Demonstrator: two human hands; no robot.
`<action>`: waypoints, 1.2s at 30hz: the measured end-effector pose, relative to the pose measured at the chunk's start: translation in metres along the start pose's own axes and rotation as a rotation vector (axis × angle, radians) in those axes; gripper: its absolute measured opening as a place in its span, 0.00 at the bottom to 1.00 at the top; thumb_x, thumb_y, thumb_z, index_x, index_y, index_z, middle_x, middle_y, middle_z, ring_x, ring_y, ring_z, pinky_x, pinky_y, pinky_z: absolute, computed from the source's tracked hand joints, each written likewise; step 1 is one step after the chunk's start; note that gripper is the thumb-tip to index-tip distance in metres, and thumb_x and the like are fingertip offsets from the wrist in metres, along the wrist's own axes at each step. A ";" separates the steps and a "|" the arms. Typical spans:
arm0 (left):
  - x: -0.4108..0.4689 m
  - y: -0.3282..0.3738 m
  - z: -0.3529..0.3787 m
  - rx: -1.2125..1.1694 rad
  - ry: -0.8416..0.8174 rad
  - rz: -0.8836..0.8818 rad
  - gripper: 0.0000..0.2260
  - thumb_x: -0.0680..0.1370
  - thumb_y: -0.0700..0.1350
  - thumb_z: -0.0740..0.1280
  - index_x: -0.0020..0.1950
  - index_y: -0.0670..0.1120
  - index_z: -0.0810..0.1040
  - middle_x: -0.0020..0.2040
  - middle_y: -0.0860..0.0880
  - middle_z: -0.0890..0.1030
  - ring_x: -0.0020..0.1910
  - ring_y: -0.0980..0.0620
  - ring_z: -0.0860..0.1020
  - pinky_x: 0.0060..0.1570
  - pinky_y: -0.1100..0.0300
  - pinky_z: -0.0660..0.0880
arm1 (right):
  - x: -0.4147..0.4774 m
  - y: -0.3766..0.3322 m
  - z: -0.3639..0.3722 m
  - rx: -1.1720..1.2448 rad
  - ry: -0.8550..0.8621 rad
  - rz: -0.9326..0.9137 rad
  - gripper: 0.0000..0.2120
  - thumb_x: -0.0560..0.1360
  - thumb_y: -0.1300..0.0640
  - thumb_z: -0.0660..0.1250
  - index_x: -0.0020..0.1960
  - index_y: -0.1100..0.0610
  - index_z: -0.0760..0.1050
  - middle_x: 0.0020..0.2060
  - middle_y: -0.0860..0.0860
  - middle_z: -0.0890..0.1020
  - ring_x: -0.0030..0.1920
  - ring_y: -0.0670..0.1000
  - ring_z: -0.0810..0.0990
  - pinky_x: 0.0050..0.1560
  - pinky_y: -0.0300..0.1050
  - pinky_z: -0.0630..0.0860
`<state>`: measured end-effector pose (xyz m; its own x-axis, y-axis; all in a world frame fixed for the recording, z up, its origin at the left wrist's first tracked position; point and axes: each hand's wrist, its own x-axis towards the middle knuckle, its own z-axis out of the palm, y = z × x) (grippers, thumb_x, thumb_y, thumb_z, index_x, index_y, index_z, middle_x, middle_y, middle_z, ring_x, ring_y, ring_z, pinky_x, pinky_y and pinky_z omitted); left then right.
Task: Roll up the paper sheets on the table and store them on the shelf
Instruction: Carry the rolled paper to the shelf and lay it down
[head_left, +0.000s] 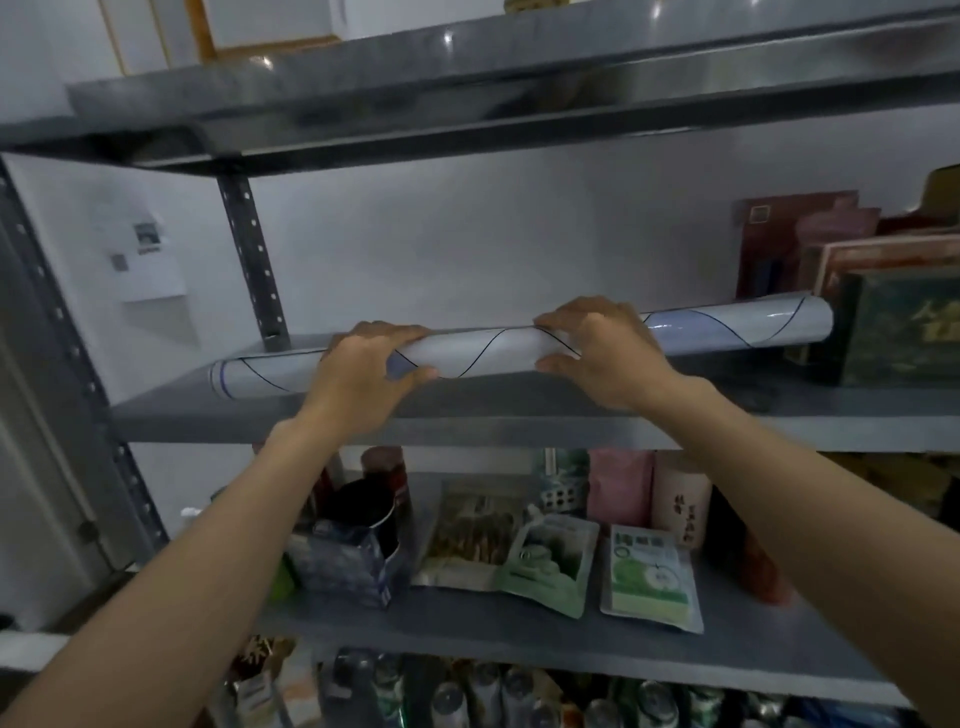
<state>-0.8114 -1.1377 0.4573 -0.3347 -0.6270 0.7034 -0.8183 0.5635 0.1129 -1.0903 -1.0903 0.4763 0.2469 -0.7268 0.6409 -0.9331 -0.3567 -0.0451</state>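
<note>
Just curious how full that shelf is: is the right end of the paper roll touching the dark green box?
Cannot tell. In the head view the paper roll ends right at the dark green box, overlapping it; blur hides any gap.

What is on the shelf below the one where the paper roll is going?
Under the paper roll and its grey shelf lie green packets, a pink pouch and a dark tin. The arms hide both ends.

white paper roll (498, 351), thin dark spiral

white paper roll (498, 348) lying lengthwise on grey shelf (519, 415)
</note>
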 end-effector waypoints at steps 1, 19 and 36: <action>0.005 -0.006 0.004 0.000 -0.009 -0.012 0.23 0.73 0.61 0.67 0.66 0.54 0.74 0.60 0.51 0.78 0.60 0.49 0.73 0.60 0.52 0.70 | 0.008 0.003 0.004 -0.005 -0.011 -0.003 0.18 0.73 0.47 0.69 0.61 0.51 0.76 0.55 0.53 0.79 0.57 0.57 0.73 0.57 0.50 0.64; 0.110 -0.120 0.055 -0.109 -0.172 -0.011 0.28 0.69 0.66 0.64 0.64 0.52 0.75 0.56 0.49 0.79 0.56 0.48 0.74 0.59 0.48 0.71 | 0.138 0.016 0.084 -0.072 -0.188 0.087 0.25 0.74 0.43 0.67 0.68 0.50 0.70 0.61 0.54 0.76 0.61 0.56 0.72 0.61 0.53 0.69; 0.195 -0.222 0.144 -0.060 -0.329 0.006 0.25 0.72 0.62 0.69 0.64 0.52 0.74 0.58 0.49 0.78 0.56 0.48 0.74 0.58 0.53 0.70 | 0.231 0.030 0.182 -0.082 -0.342 0.268 0.25 0.75 0.45 0.67 0.69 0.51 0.68 0.64 0.53 0.73 0.63 0.55 0.71 0.60 0.50 0.69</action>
<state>-0.7623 -1.4622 0.4684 -0.4801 -0.7583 0.4409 -0.7903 0.5921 0.1577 -1.0133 -1.3761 0.4834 0.0530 -0.9447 0.3236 -0.9903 -0.0915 -0.1049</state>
